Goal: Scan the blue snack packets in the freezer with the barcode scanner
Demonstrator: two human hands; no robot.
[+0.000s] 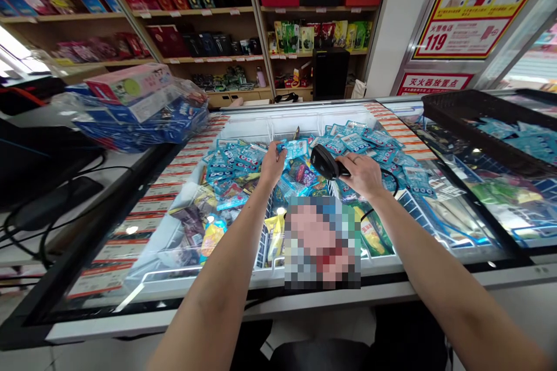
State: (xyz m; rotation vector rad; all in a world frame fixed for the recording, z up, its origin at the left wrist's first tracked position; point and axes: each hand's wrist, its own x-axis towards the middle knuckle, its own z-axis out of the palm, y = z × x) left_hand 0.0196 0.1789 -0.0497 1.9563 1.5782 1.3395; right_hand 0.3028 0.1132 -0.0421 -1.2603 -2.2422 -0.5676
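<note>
My left hand [272,163] pinches the edge of a small blue packet [296,148], which has a pale label facing up. In my right hand [362,174] is a black barcode scanner [324,162], its head tilted toward the packet and a little apart from it. A cable [395,181] runs from the scanner past my right wrist. Left of my hands lies a loose pile of similar blue packets [235,159]. Another heap of blue packets [378,142] spreads behind and right of my right hand. Both piles rest on the glass lid of a chest freezer [209,317].
Under the glass are bagged goods in wire baskets [262,243]. A dark tray [487,133] with more blue packets stands at right. Plastic-wrapped boxes [139,110] sit at left beside black cables [47,232]. Stocked shelves [195,11] line the back. A pixelated patch covers the front middle.
</note>
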